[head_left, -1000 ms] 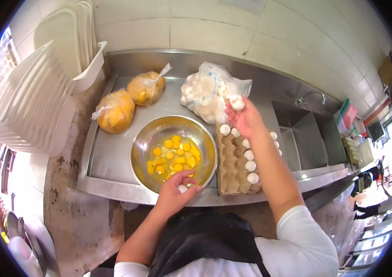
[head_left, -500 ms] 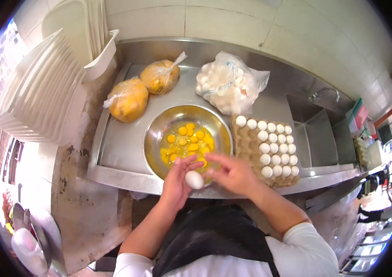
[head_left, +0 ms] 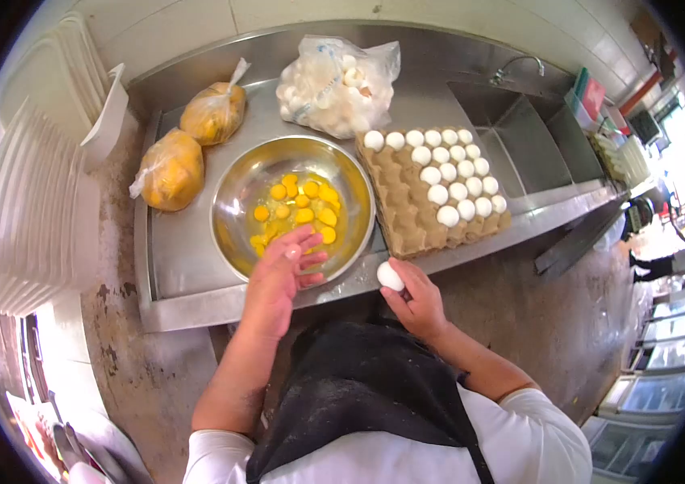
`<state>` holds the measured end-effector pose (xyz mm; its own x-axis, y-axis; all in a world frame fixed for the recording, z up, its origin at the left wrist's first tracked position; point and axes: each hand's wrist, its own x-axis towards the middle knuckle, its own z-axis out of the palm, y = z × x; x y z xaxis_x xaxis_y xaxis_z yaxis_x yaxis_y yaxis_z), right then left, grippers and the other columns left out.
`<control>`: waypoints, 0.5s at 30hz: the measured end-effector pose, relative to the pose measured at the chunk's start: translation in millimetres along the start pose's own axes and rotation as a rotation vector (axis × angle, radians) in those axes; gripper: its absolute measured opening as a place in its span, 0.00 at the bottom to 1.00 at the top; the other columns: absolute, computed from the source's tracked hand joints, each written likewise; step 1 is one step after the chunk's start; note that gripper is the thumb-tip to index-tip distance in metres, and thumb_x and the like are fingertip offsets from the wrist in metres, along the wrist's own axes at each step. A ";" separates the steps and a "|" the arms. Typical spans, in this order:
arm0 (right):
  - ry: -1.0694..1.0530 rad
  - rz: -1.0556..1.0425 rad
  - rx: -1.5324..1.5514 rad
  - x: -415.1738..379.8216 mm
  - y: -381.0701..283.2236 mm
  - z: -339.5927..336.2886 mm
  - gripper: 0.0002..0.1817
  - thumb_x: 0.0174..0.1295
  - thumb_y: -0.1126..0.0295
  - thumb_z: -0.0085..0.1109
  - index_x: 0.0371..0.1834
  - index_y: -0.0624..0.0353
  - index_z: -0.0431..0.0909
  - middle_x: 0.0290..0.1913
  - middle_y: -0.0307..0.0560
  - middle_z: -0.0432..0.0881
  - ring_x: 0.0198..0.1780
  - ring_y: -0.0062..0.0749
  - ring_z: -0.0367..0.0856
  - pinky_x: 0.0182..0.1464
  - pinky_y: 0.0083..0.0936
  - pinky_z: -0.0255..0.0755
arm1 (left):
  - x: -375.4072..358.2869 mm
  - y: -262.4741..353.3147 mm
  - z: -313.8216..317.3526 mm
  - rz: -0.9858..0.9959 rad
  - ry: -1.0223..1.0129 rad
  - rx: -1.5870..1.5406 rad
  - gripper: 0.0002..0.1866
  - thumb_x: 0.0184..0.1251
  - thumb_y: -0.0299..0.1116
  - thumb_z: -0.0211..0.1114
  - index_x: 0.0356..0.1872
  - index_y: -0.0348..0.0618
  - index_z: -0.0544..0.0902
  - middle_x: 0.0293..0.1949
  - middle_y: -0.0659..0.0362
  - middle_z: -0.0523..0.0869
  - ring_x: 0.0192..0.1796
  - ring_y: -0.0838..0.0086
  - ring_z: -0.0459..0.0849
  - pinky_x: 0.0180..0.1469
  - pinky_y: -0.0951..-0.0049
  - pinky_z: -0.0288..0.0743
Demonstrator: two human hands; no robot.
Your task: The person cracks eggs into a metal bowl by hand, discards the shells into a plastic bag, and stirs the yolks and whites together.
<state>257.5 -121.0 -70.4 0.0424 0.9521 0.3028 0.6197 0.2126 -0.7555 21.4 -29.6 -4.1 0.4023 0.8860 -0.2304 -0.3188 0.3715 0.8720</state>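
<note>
A whole white egg (head_left: 391, 277) is pinched between the thumb and fingers of my right hand (head_left: 420, 302), in front of the counter's edge. My left hand (head_left: 278, 278) hovers over the near rim of a wide steel bowl (head_left: 229, 202), fingers spread and holding nothing. Inside the bowl lie several raw yolks (head_left: 303, 216) in clear egg white. Right of the bowl sits a cardboard egg tray (head_left: 395, 194); white eggs (head_left: 457, 191) fill its right side and back row, while cups at its left and front are bare.
A clear bag of eggshells (head_left: 334, 93) stands behind the bowl. Two tied bags with yellow-orange contents (head_left: 171, 169) lie at the left. Stacked white trays (head_left: 32, 218) rise beyond the counter's left end. A sink (head_left: 512, 145) with a tap (head_left: 520, 66) is at the right.
The egg has passed from my left hand to my right hand, which has drawn back to the right. My left hand has opened. The camera view has shifted and turned.
</note>
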 end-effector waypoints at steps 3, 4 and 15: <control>0.039 -0.014 -0.087 -18.5 16.5 8.0 0.23 0.60 0.67 0.65 0.58 0.62 0.76 0.54 0.58 0.80 0.45 0.45 0.85 0.44 0.30 0.80 | -6.0 10.3 -12.0 0.043 0.050 0.032 0.28 0.70 0.47 0.57 0.63 0.37 0.71 0.54 0.52 0.82 0.47 0.69 0.83 0.46 0.72 0.79; 0.069 -0.040 -0.097 -19.8 16.2 9.4 0.23 0.60 0.67 0.66 0.58 0.62 0.76 0.54 0.58 0.80 0.46 0.46 0.84 0.45 0.31 0.80 | -7.5 12.3 -16.7 0.032 0.056 0.059 0.27 0.70 0.45 0.58 0.62 0.37 0.72 0.51 0.52 0.84 0.43 0.71 0.84 0.42 0.74 0.78; 0.115 -0.062 -0.226 -17.2 13.6 20.4 0.24 0.59 0.69 0.66 0.59 0.62 0.76 0.54 0.58 0.80 0.50 0.45 0.83 0.50 0.31 0.77 | -4.5 4.9 -14.1 -0.056 -0.034 0.170 0.22 0.67 0.36 0.63 0.59 0.37 0.74 0.44 0.55 0.86 0.36 0.76 0.83 0.36 0.78 0.76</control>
<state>249.2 -130.1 -97.8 0.0804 0.9048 0.4183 0.7826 0.2027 -0.5887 5.9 -27.8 -4.9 0.4453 0.8544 -0.2679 -0.1467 0.3647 0.9195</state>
